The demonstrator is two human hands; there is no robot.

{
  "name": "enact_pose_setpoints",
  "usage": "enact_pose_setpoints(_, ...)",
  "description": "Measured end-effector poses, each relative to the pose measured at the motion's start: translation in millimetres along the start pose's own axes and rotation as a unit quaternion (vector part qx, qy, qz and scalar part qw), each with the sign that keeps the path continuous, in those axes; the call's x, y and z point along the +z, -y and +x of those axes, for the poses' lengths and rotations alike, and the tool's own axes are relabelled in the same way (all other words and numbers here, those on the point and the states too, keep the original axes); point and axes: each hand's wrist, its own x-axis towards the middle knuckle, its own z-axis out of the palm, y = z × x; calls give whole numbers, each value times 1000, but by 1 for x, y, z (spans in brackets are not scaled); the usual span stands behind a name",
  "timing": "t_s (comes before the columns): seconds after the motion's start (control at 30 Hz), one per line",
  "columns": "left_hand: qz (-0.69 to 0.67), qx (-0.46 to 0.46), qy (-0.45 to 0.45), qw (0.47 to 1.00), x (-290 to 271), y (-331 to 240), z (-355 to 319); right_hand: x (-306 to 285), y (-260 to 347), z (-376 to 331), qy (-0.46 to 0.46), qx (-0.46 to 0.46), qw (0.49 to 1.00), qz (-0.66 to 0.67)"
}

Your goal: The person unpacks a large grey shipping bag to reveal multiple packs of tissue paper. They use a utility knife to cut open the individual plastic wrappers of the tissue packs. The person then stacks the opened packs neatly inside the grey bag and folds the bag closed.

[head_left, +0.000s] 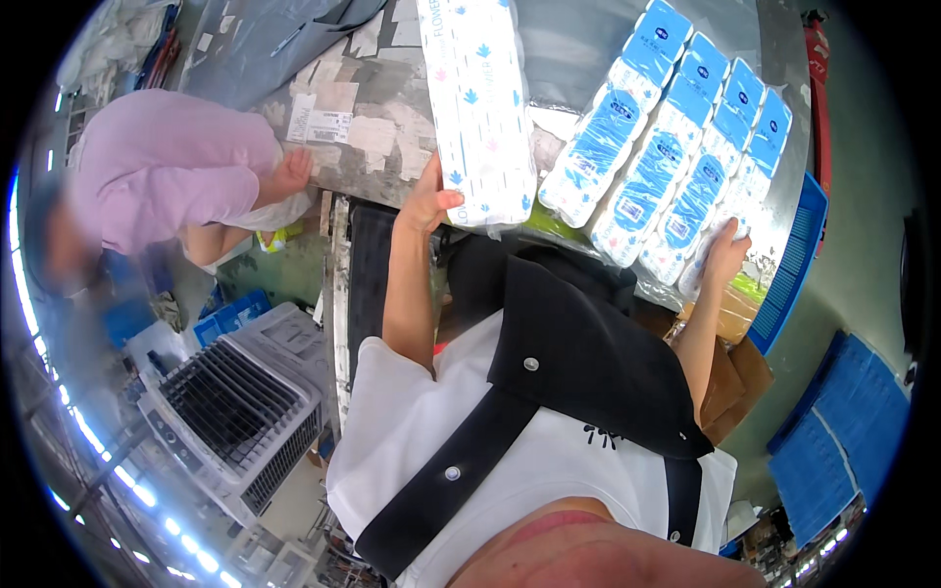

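Note:
My left hand (428, 201) grips the lower left edge of a long white plastic-wrapped pack of paper rolls (482, 118), its thumb on the near face. Small blue leaf prints run along that pack. To its right, several long blue-and-white packs of paper rolls (642, 167) lie side by side, slanting, in shiny clear film. At the near end of the rightmost one, my right hand (725, 257) holds its outer side with curled fingers. Part of that hand's grip is hidden behind the pack.
The grey worktable (377, 176) has worn paper labels stuck on it. At left, a co-worker in a pink top (176, 162) bends by the table. A blue plastic crate (792, 265) and a cardboard box (735, 387) stand at right. An air cooler (240, 402) is lower left.

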Motion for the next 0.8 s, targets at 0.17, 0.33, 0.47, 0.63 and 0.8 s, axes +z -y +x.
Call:
enact_pose_setpoints(0.17, 19, -4, 32, 999, 8, -14, -2, -1, -1, -3, 17, -13, 999, 46)
enact_pose_setpoints(0.33, 25, 18, 42, 999, 14, -21, 1, -1, 1, -3, 21, -1, 998, 58)
enact_pose_setpoints(0.47, 44, -18, 28, 998, 5, -10, 7, -3, 3, -10, 2, -7, 998, 61)
enact_pose_setpoints(0.63, 138, -115, -9, 984, -45, 59, 46, 13, -10, 8, -28, -17, 999, 5)
enact_pose_setpoints(0.8, 47, -173, 25, 983, -75, 105, 59, 2, -10, 9, -16, -5, 1000, 11)
